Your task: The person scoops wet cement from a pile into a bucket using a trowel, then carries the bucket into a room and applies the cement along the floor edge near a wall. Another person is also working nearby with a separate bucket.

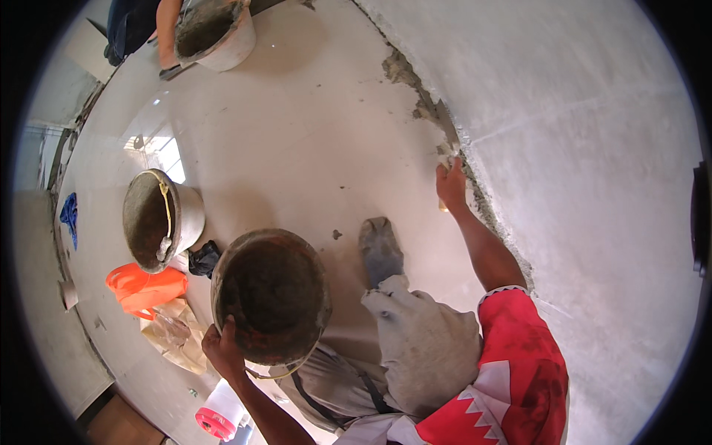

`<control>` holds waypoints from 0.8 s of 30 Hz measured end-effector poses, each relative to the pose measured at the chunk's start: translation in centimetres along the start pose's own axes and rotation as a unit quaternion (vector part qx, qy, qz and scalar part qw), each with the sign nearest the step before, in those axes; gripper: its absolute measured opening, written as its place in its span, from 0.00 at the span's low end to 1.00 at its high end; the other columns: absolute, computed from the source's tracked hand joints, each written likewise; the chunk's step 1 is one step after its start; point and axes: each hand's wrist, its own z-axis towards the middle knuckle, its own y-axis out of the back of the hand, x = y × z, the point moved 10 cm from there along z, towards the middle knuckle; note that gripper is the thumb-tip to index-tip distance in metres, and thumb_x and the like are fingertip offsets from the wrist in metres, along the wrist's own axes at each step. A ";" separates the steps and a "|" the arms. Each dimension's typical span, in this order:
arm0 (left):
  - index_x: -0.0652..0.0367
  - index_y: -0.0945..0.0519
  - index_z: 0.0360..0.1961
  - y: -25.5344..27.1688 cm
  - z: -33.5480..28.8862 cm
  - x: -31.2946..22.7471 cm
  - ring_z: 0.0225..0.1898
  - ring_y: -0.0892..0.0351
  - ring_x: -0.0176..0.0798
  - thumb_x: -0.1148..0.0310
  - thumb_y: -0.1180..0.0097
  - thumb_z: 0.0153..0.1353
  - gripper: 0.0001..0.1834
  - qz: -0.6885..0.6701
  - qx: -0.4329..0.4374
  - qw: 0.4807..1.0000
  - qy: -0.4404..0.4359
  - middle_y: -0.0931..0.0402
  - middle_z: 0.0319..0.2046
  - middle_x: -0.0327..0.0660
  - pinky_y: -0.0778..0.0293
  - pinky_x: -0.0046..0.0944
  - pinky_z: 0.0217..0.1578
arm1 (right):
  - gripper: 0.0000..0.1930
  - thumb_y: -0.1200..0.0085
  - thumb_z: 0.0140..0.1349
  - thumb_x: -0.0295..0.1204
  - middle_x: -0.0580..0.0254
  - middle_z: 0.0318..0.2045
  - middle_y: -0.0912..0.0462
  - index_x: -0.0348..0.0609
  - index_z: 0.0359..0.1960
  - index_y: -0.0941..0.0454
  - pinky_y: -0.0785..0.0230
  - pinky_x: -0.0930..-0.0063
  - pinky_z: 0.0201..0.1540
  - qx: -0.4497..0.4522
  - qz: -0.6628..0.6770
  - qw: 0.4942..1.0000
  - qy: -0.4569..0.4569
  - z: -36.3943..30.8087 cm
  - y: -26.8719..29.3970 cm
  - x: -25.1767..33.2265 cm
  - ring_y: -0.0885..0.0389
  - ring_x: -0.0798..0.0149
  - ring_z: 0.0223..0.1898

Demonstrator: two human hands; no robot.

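Note:
My left hand (pixel 225 350) grips the near-left rim of a round bucket (pixel 324 285), which is tilted so its mortar-smeared inside faces up. Dark grey mortar appears to lie in it. My right hand (pixel 453 185) is stretched forward and closed round a trowel (pixel 443 207), its light handle end showing below the fist. The narrow grey blade reaches the joint where the pale tiled floor (pixel 297 141) meets the wall (pixel 578 163). A ragged strip of mortar (pixel 402 70) runs along that joint; the blade's edge is hard to tell from it.
Another bucket (pixel 194 215) with a yellow handle stands at left, near a black cloth (pixel 204 259), an orange bag (pixel 144 288) and a brown paper sack (pixel 174 345). A red-and-white container (pixel 216 420) is nearer. Far left, another person's arm (pixel 167 33) is beside a third bucket (pixel 230 48).

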 end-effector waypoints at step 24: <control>0.67 0.22 0.20 0.0 -1.0 -0.5 0.13 0.40 0.32 0.60 0.35 0.54 0.19 0.034 -0.056 0.997 0.042 0.36 0.09 0.44 0.37 0.41 0.20 | 0.18 0.49 0.64 0.35 0.44 0.37 0.21 0.39 0.53 0.27 0.24 0.51 0.40 0.594 -0.120 0.638 0.474 -30.8 -13.2 29.6 0.18 0.41 0.35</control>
